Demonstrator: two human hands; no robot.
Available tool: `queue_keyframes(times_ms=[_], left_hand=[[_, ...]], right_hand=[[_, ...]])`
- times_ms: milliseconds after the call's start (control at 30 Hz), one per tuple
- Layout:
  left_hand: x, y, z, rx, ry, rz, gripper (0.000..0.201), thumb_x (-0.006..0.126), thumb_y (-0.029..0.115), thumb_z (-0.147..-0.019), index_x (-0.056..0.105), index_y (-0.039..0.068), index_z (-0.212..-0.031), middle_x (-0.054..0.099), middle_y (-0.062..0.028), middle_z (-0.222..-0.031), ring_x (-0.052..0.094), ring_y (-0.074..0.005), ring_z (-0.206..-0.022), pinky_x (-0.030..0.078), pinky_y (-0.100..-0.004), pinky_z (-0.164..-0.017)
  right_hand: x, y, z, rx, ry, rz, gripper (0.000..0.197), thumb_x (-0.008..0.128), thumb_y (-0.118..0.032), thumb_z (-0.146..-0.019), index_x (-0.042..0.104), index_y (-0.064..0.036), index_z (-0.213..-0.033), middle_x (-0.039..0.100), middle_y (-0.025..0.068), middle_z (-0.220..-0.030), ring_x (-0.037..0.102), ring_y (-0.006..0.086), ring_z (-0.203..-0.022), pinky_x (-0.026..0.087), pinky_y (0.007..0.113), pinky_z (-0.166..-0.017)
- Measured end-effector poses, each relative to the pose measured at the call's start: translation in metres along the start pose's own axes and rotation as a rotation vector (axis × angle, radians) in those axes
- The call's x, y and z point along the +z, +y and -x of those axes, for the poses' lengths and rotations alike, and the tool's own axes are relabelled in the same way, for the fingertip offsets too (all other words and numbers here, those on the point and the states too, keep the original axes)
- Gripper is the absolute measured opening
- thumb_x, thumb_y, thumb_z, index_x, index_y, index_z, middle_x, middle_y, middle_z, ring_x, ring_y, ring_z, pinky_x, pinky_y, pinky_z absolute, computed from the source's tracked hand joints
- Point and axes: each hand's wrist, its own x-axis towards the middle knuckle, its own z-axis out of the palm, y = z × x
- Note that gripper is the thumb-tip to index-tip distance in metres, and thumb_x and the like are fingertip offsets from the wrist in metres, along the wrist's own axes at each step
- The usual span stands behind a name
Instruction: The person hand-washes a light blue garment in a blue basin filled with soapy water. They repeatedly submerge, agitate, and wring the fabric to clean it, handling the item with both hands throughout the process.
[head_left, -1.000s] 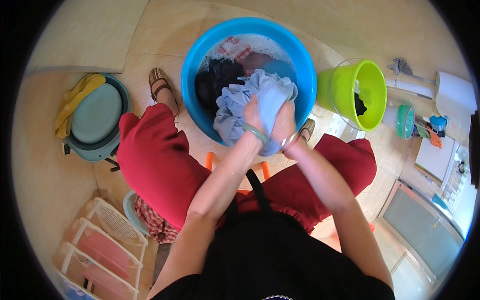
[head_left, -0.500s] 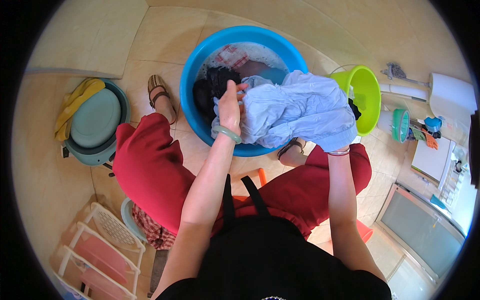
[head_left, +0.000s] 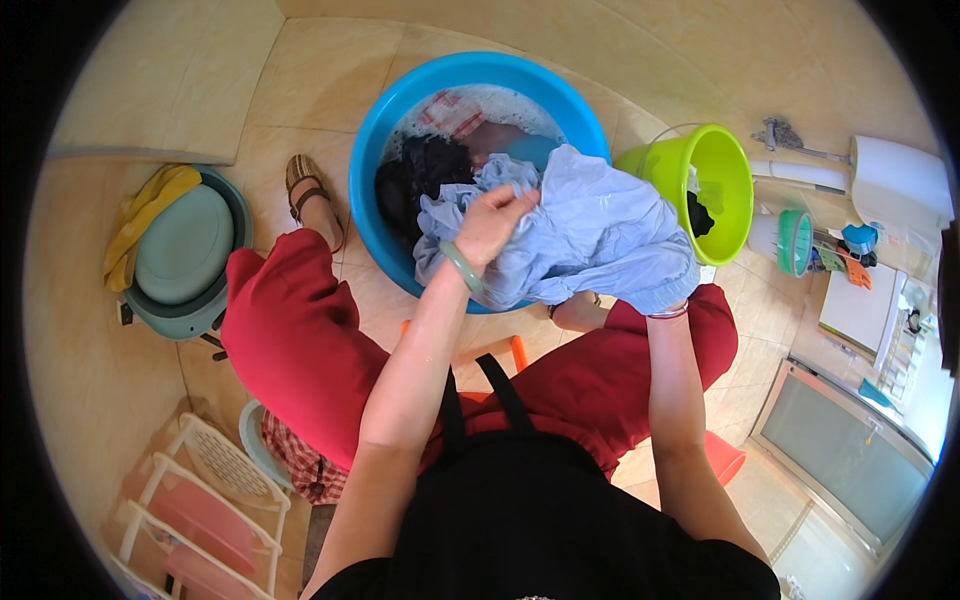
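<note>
Left hand [head_left: 492, 226] and right hand are both engaging one light-blue, rumpled fabric cloth [head_left: 605, 225]; in the head view it is spreading from the middle of a round, bright-blue plastic basin [head_left: 480, 68] out past the rim at four o'clock. Its outer part is overhanging the beige tiled floor [head_left: 310, 90], so drips could be wetting the tiles if the fabric is holding water, and a loose hold could be letting its weight drag it over the rim. It could also be snagging the lime-green plastic bucket [head_left: 668, 163], which is standing close at the basin's three o'clock, if it is swinging that way. Near the basin's six o'clock, the left hand is curling almost closed, apparently pinching a fold between thumb and fingers. Toward four o'clock, the right wrist [head_left: 672, 327] is entering under the cloth; the hand is lying hidden, so its opening cannot be told.
</note>
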Motion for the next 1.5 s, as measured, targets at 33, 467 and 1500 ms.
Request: queue_keyframes(times_ms=[33,467,1500], left_hand=[[-0.001,0.012,0.004,0.027,-0.007,0.133,0.024,0.062,0.027,-0.089,0.065,0.004,-0.083,0.061,0.0039,-0.082,0.051,-0.0030,-0.077,0.040,-0.0194,-0.072],[0.021,-0.031,0.009,-0.148,-0.356,-0.101,0.040,0.073,0.033,-0.077,0.062,0.001,-0.098,0.065,-0.0045,-0.091,0.060,-0.0149,-0.084,0.047,-0.0284,-0.074],[0.008,-0.008,0.017,-0.064,-0.226,1.213,0.048,0.046,0.038,-0.095,0.046,0.005,-0.130,0.053,-0.0089,-0.129,0.051,-0.0246,-0.118,0.037,-0.0380,-0.103]], right_hand=[[-0.001,0.002,0.000,-0.001,-0.006,0.005,0.053,0.065,-0.031,-0.076,0.052,-0.0075,-0.122,0.055,0.0166,-0.113,0.049,0.0344,-0.108,0.040,0.040,-0.093],[-0.005,0.004,0.007,-0.096,-0.238,0.147,0.054,0.067,-0.033,-0.076,0.052,-0.0073,-0.121,0.056,0.0160,-0.112,0.051,0.0318,-0.108,0.040,0.038,-0.094],[0.100,0.006,0.048,0.364,-0.310,-0.823,0.044,0.047,-0.037,-0.087,0.049,-0.0097,-0.121,0.057,0.0033,-0.111,0.054,0.0205,-0.104,0.042,0.041,-0.092]])
